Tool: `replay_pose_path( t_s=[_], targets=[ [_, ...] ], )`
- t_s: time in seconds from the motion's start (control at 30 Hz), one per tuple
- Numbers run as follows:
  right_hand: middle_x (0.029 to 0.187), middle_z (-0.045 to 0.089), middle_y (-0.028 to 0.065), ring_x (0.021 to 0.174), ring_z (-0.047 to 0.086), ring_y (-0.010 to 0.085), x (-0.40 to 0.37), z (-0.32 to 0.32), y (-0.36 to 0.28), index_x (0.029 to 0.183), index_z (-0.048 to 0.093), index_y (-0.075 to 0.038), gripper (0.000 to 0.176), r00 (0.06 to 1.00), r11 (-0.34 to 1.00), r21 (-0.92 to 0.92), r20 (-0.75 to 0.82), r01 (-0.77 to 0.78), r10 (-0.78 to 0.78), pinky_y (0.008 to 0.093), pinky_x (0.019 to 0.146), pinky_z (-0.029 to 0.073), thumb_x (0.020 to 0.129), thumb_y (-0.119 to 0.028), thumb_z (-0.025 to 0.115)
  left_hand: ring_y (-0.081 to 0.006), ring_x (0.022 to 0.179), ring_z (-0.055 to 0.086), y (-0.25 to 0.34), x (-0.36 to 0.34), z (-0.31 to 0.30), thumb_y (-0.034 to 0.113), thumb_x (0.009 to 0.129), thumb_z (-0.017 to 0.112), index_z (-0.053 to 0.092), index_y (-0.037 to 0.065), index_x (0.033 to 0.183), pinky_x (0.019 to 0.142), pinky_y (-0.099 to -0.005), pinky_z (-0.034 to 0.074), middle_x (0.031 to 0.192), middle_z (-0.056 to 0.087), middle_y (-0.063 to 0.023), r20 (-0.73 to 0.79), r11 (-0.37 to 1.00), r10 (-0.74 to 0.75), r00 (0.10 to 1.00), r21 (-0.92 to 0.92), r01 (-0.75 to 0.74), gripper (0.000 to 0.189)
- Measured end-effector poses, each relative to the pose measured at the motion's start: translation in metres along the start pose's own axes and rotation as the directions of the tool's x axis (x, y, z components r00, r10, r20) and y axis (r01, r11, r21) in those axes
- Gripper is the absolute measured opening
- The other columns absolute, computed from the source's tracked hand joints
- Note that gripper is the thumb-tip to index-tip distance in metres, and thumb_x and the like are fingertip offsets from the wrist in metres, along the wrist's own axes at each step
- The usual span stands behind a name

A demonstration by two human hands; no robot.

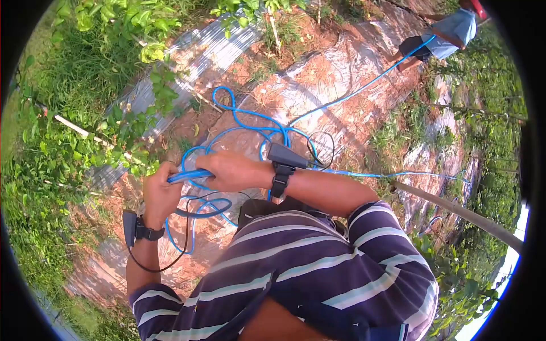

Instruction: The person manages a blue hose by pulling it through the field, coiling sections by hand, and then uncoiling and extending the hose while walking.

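Observation:
A blue hose point(190, 175) runs between my two hands in front of my body. My left hand point(161, 190) is closed round it on the left side. With its fingers wrapped over the same hose, my right hand point(230, 171) sits a short way to the right. The hose's part inside each fist is hidden. Beyond and below my hands, loose loops of blue hose point(250, 126) lie tangled on the ground. Each wrist wears a black strapped device, and a thin black cable point(188, 227) hangs near the left one.
At the upper right another person point(452, 35) in a light blue top stands by a stretch of hose. A long pole point(455, 213) slants in at the right. Silvery sheeting point(219, 45) covers strips of reddish soil. Leafy plants point(74, 182) and a pale stick point(71, 126) border the left.

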State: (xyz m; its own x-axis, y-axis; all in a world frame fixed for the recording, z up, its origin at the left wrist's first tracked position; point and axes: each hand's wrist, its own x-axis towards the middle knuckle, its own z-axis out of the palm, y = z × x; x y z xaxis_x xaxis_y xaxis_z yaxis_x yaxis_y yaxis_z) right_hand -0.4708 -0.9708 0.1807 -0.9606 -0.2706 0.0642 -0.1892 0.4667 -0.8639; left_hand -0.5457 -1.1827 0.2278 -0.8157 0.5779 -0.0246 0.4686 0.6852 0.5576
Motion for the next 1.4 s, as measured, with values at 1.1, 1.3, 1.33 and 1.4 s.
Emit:
replay_pose_path(
  t_s=[1.1, 1.3, 1.33, 1.4],
  targets=[
    [0.059, 0.050, 0.0009, 0.056, 0.041, 0.0074, 0.019, -0.042, -0.013, 0.075, 0.062, 0.000, 0.023, 0.958, 0.958, -0.020, -0.051, -0.285, 0.283, 0.0284, 0.050, 0.034, 0.085, -0.017, 0.073, -0.0421, 0.088, 0.067, -0.180, -0.314, -0.417, 0.063, 0.080, 0.059, 0.072, 0.014, 0.100, 0.079, -0.0488, 0.051, 0.094, 0.072, -0.0169, -0.990, 0.005, 0.053, 0.129, 0.129, 0.992, 0.054],
    [0.061, 0.048, -0.0035, 0.058, 0.040, 0.0032, 0.121, 0.024, -0.084, 0.075, 0.061, -0.002, 0.023, 0.986, 0.988, 0.005, -0.053, -0.157, 0.157, 0.0252, 0.050, 0.032, 0.087, -0.018, 0.072, -0.0407, 0.083, 0.066, -0.316, -0.419, -0.395, 0.056, 0.078, 0.063, 0.072, 0.010, 0.093, 0.077, -0.0456, 0.051, 0.088, 0.070, -0.0185, -0.993, -0.009, -0.091, -0.069, -0.068, 0.998, 0.048],
    [0.061, 0.047, -0.0045, 0.058, 0.040, 0.0031, 0.139, 0.035, -0.089, 0.075, 0.061, -0.003, 0.022, 0.984, 0.986, -0.001, -0.062, -0.166, 0.166, 0.0250, 0.050, 0.032, 0.087, -0.017, 0.072, -0.0409, 0.082, 0.066, -0.339, -0.431, -0.386, 0.055, 0.078, 0.063, 0.071, 0.009, 0.092, 0.076, -0.0459, 0.051, 0.087, 0.070, -0.0193, -0.988, 0.048, -0.137, -0.077, -0.084, 0.995, 0.048],
    [0.061, 0.045, -0.0066, 0.059, 0.040, 0.0029, 0.176, 0.060, -0.095, 0.076, 0.064, -0.003, 0.019, 0.978, 0.979, -0.005, -0.054, -0.204, 0.203, 0.0245, 0.051, 0.031, 0.087, -0.017, 0.072, -0.0396, 0.078, 0.066, -0.375, -0.450, -0.359, 0.052, 0.078, 0.064, 0.070, 0.007, 0.088, 0.074, -0.0455, 0.050, 0.083, 0.069, -0.0206, -0.956, 0.105, -0.263, -0.133, -0.166, 0.981, 0.047]
  ],
)
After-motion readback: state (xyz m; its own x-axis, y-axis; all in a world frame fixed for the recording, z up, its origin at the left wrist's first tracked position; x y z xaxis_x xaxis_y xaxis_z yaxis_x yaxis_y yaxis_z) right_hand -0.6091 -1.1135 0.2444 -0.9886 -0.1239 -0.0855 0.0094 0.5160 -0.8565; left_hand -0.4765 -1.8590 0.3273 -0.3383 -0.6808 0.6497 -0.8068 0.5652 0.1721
